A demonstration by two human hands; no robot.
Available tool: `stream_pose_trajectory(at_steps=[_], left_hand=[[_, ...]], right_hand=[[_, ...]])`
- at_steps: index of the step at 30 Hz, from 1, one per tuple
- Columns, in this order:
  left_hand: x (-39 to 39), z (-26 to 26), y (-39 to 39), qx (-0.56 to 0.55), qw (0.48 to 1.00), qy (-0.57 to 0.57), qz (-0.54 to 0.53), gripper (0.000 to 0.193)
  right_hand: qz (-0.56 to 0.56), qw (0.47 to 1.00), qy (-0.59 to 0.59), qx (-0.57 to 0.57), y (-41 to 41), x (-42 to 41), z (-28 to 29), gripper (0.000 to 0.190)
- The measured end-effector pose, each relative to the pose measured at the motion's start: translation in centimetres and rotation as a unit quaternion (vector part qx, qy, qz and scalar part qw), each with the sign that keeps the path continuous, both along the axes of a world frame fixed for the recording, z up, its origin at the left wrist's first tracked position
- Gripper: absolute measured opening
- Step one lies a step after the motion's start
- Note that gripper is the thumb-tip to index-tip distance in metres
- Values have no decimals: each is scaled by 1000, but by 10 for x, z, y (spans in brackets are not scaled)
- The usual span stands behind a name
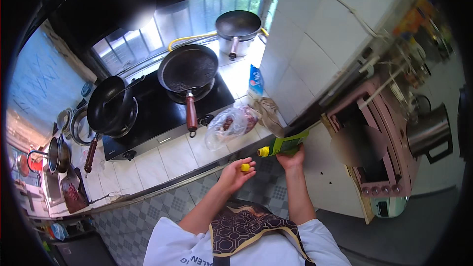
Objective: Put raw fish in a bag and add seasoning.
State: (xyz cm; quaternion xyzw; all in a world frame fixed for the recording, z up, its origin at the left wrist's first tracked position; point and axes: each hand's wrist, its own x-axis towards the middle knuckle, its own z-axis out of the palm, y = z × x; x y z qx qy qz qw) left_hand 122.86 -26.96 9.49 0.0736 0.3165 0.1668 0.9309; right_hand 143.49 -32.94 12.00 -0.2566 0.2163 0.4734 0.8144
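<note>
My right hand grips a green plastic bottle with a label, held tilted nearly on its side. Its yellow neck points left, towards my other hand. A small yellow bottle cap rests among the fingers of my left hand, which is turned palm up just below the neck. Both hands are in the air in front of the counter edge. Beyond them on the white tiles lies a clear plastic bag with reddish food in it, probably meat.
A flat black pan and a wok stand on the black gas stove, handles towards me. Beside the bag are a cloth and a blue-white packet. A lidded pot stands behind; a pink oven is at right.
</note>
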Motion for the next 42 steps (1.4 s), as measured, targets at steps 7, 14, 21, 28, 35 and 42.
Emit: stream_pose_trajectory(at_steps=[7,14,21,28,35,42], left_hand=[[72,29,-83,-29,993,-82,-85,37],[108,39,-186,44,982,-78,-169,30],[131,53,-282,268,921,-43,-279,32],[139,32,-332,485,801,-63,-344,33],[146,54,-362,639,726,-58,-246,16],[156,75,-382,585,780,-172,-140,17]], right_hand=[[-112,991,-52,-48,-126,32,10,40],[-200,978,-61,25,-250,48,32,43],[-337,939,-73,9,-354,53,14,41],[-394,913,-105,-6,-415,30,43,40],[-496,860,-118,-25,-450,23,38,40],[-509,859,-52,7,-463,17,51,41]])
